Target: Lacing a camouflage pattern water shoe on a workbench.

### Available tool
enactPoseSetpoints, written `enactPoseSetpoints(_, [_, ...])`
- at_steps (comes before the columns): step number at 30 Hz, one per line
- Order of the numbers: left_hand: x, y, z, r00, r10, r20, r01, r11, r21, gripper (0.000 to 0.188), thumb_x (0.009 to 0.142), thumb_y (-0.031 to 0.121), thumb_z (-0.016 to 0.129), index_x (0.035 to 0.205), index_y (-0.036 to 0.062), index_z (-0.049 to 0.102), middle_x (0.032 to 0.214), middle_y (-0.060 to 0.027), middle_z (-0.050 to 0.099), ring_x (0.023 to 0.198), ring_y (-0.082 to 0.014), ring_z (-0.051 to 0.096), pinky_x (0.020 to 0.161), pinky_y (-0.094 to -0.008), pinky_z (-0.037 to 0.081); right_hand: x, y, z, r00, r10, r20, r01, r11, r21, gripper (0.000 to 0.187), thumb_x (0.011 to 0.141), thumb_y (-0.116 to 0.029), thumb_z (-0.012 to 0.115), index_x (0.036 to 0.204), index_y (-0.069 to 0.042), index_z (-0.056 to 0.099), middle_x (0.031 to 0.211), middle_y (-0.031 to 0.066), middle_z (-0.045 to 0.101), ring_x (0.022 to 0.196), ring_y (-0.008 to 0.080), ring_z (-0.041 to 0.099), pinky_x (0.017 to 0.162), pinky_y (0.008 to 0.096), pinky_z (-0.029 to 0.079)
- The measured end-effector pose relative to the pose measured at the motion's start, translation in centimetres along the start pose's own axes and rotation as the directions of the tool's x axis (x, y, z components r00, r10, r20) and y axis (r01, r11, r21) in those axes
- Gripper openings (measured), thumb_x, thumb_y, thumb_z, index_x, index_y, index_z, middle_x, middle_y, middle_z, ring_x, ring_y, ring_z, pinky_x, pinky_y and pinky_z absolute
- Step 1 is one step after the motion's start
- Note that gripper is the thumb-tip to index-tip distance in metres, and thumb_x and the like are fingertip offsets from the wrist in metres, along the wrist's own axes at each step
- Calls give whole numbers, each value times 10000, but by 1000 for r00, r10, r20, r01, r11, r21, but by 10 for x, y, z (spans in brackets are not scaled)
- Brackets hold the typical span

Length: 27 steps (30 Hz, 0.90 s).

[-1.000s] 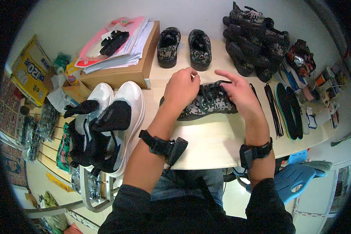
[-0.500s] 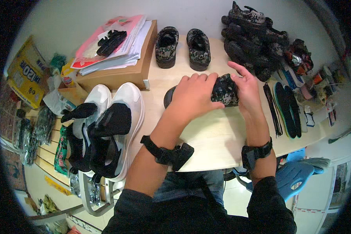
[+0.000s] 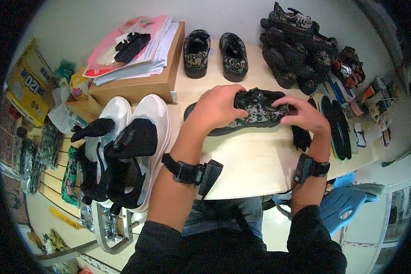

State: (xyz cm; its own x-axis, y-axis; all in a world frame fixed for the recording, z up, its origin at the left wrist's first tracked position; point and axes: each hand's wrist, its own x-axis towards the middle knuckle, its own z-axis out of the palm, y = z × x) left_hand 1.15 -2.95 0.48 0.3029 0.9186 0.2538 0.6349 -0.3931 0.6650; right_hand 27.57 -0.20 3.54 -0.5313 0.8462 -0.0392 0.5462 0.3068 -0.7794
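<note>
A camouflage shoe (image 3: 258,112) with a dark sole lies sideways in front of me on the table, its collar to the right. My left hand (image 3: 220,106) is wrapped over its front part, thumb on the near side and fingers on the far side. Around the collar and heel end, my right hand (image 3: 303,115) is curled, with fingertips at the opening and thumb against the near side. My left palm hides part of the toe. Behind it, two matching camouflage shoes, one on the left (image 3: 197,55) and one on the right (image 3: 233,57), stand apart.
White-and-black sneakers (image 3: 147,137) stand at left, dark socks laid over them. Behind these is a cardboard box (image 3: 178,59) topped with papers (image 3: 134,68). A heap of camouflage shoes (image 3: 299,50) fills the back right. Dark insoles (image 3: 337,128) lie right, above a blue chair (image 3: 345,208).
The shoe has turned, so its patterned side and collar now show, and it reaches farther right. My right hand has moved right and down, its raised fingers now curled onto the heel end.
</note>
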Motion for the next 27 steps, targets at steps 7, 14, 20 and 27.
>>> enactPoseSetpoints(7, [-1,-2,-11,994,-7,-107,7,1000,0,519,661,199,775,1117,22,602,976,-187,650,909,-315,630,839,-348,477,11,-4,13,990,-117,-82,96,970,-222,329,635,-49,772,873,-33,546,885,61,548,821,127,531,697,279,455])
enactPoseSetpoints(14, [0,22,-26,560,251,-790,-208,965,159,193,794,98,650,962,14,607,983,-151,637,963,-329,589,886,-403,444,15,-26,4,874,-178,-452,155,984,-88,267,716,-92,723,907,-33,545,838,54,593,818,163,573,764,288,447])
enactPoseSetpoints(20, [13,4,1,482,91,-872,-223,975,-22,93,824,10,535,902,-3,583,988,-143,623,956,-300,586,845,-368,462,89,-47,-9,727,-313,-611,221,949,-224,251,769,-136,695,950,-50,545,782,94,578,704,168,546,672,289,440])
enactPoseSetpoints(27, [30,-38,62,713,-467,-523,184,845,-503,101,846,66,550,889,5,617,819,-139,648,743,-242,628,686,-334,490,201,-54,-18,511,-222,-830,209,969,-130,243,801,-148,677,1002,-92,551,868,165,630,763,304,612,705,390,461])
